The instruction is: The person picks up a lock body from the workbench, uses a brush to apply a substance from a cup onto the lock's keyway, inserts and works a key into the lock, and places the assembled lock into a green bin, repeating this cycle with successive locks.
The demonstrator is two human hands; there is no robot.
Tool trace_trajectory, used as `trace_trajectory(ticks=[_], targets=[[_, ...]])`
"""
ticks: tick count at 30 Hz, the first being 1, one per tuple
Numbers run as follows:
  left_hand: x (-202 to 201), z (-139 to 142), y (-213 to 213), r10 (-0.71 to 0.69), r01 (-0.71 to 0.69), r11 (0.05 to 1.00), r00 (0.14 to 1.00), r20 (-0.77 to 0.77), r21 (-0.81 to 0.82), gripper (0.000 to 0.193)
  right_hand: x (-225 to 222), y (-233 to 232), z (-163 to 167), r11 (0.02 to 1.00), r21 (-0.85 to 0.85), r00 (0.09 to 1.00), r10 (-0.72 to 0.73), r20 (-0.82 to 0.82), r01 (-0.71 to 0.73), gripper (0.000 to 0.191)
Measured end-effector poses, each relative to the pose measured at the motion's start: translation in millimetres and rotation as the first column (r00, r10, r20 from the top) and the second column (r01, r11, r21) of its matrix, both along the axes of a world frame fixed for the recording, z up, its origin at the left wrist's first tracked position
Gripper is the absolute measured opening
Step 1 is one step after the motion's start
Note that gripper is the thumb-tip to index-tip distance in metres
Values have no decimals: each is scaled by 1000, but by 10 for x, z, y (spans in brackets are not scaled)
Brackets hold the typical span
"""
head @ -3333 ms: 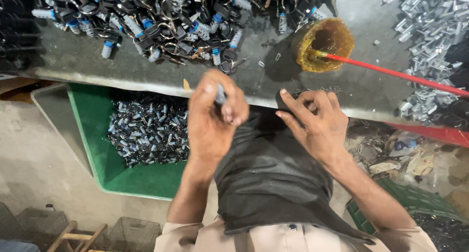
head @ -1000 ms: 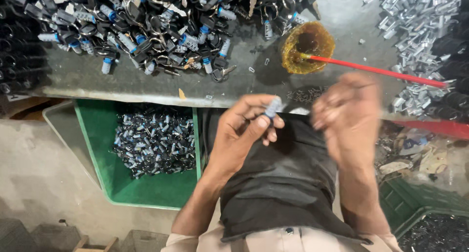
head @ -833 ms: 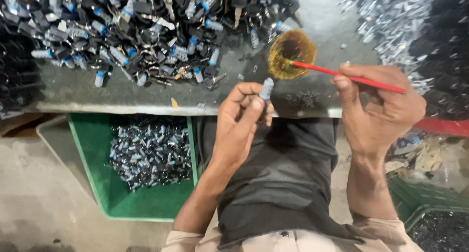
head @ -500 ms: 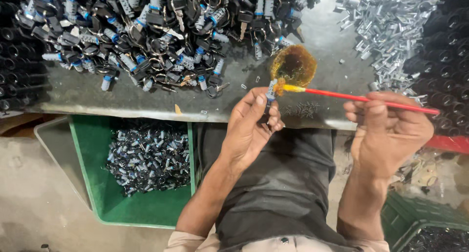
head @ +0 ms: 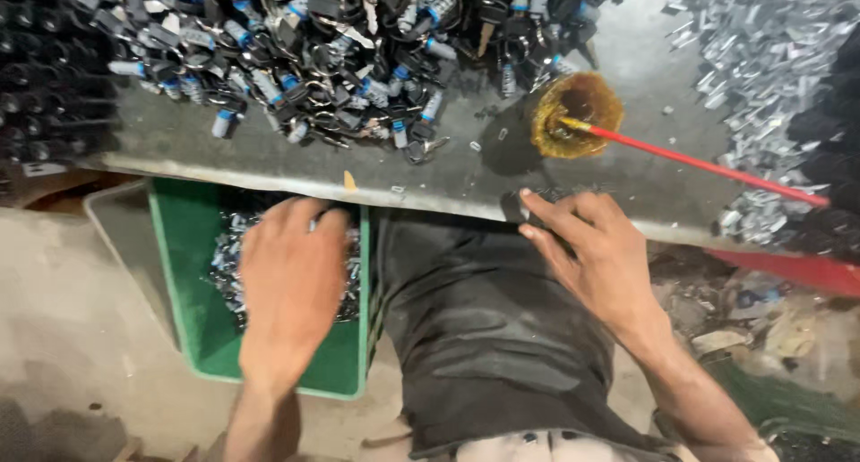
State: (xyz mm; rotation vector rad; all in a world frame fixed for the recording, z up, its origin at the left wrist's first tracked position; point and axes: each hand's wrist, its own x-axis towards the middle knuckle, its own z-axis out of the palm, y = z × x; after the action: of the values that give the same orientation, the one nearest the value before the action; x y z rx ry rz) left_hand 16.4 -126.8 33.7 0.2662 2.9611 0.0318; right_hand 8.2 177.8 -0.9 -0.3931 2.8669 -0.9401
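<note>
One green bin under the left hand holds a heap of small metal parts; fingers loosely together, empty, over the heap. Right hand fingers spread at the table edge; just beyond them, one yellow cup with one red-handled brush.

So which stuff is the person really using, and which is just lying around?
In use:
- left hand, over the green crate of small metal parts
- right hand, fingertips at the table edge

Lying about:
- small bowl with the red-handled brush, untouched
- heap of dark, blue-tipped pieces
- pile of silvery bits
</note>
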Motion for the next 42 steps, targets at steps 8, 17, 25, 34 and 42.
trace_trajectory(ticks=[8, 17, 25, 34, 42], targets=[[-838, -627, 1022, 251, -221, 949, 961, -114, 226, 23, 26, -114, -170, 981, 175, 992, 95, -81, -80, 37], [-139, -250, 901, -141, -454, -262, 891, 431, 852, 33, 179, 42, -140, 937, -348, 999, -33, -19, 25, 23], [295, -555, 1419, -388, -704, -680, 582, 715, 204, 27, 353, -125, -265, 493, -795, 935, -194, 296, 354, 17], [353, -539, 1399, -331, -704, -634, 621, 711, 319, 26, 374, -142, -214, 433, -771, 881, -150, 449, 467, 15], [336, -585, 1272, -375, -738, -576, 622, 687, 353, 26, 379, -66, -285, 159, -855, 852, 106, 513, 494, 27]])
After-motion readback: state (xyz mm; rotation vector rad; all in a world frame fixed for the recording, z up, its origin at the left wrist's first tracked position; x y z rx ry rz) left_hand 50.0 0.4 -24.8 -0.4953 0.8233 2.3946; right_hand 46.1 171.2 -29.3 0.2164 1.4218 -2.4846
